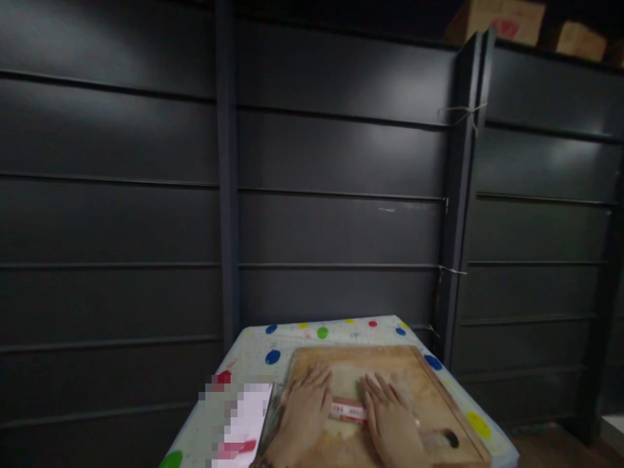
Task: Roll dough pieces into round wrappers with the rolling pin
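Observation:
My left hand [306, 409] lies palm down on a wooden cutting board [400, 357], its fingers stretched out and pointing away from me. Opposite it, my right hand [392, 416] is also palm down, flat, with fingers extended. Between the two hands shows a short bar with a red and white printed label [348, 410]. Its ends reach to the inner edges of my hands, and whether it carries on under the palms is hidden. Some pale patches mark the board's surface around it.
The board rests on a table with a white, colour-dotted cloth [287, 335]. To the left lies a phone-like flat thing [251, 413], partly pixelated. Dark metal panels [341, 227] rise behind the table. Cardboard boxes [507, 23] sit high at the right.

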Demonstrator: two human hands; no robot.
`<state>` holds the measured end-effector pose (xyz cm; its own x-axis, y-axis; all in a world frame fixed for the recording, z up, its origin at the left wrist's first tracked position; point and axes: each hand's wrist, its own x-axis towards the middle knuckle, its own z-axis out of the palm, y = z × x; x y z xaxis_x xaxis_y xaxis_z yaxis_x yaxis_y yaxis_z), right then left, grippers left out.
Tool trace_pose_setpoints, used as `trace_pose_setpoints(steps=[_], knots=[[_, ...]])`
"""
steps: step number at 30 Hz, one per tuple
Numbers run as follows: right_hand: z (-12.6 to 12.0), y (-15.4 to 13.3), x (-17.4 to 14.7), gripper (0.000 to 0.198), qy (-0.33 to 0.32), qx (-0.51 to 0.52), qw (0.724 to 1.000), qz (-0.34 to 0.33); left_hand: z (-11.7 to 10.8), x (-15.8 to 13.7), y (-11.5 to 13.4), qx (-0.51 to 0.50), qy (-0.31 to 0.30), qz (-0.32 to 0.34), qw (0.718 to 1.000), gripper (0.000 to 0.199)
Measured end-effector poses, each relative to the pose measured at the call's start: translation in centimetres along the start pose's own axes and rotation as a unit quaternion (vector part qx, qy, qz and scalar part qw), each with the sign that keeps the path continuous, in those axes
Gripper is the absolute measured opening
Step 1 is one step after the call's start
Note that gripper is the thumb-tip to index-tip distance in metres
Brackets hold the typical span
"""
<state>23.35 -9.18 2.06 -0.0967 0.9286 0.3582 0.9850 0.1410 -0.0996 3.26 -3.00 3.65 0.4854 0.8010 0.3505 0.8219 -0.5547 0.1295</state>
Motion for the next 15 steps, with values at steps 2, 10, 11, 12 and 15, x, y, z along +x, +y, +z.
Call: trace_pose_setpoints(steps=[2,10,11,12,15], knots=[[0.6,-0.1,-0.8,0.047,-0.004,0.014,1.000,0.001,0.2,-1.4,-0.4,-0.002,0.009,0.014,1.000,0.049],[0.7,-0.6,-1.3,0.043,-0.016,0.006,0.999,0.029,0.3,-2.6,-0.7,-0.008,0.017,0.017,1.000,0.049],[0.3,-0.7,-1.0,0.043,-0.010,0.004,0.999,0.032,0.3,-2.0,-0.7,-0.008,0.015,0.014,1.000,0.049],[0.0,-0.7,-0.8,0.043,-0.002,0.004,0.999,0.033,0.4,-1.3,-0.7,-0.006,0.014,0.010,1.000,0.048],[-0.9,-0.7,0.5,0.043,0.030,0.018,0.999,0.038,1.1,1.1,-1.2,-0.005,0.042,0.015,0.999,0.043]])
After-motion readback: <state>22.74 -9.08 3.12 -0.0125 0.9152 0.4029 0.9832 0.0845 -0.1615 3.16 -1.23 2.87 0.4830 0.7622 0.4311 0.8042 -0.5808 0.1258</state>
